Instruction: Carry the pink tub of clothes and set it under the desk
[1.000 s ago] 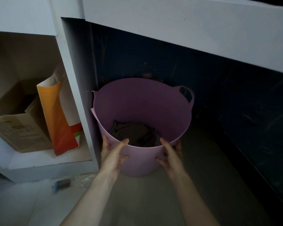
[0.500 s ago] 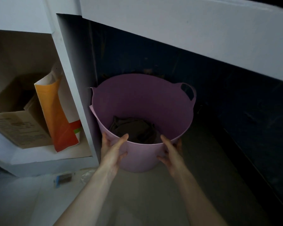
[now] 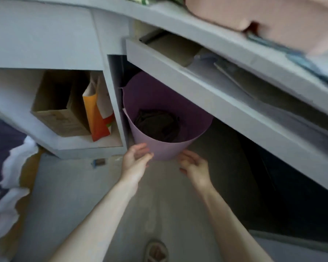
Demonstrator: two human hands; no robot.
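Note:
The pink tub (image 3: 165, 148) stands on the floor under the white desk (image 3: 197, 87), beside the desk's left panel. Dark clothes (image 3: 156, 123) lie in its bottom. The desk's drawer front hides the tub's far rim. My left hand (image 3: 135, 159) hovers at the tub's near left side, fingers apart, at most brushing the wall. My right hand (image 3: 194, 165) is a little off the tub's near right side, fingers loosely spread and holding nothing.
A cardboard box (image 3: 59, 110) and an orange paper bag (image 3: 97, 116) sit in the desk's left cubby. The open drawer (image 3: 178, 52) juts out above the tub. A pink item (image 3: 263, 17) lies on the desktop. A shoe (image 3: 156, 251) shows on the floor below.
Both hands have let go of the tub's near rim and drawn back. The view has risen and pulled away, so the drawer and desktop now show. The tub stays under the desk.

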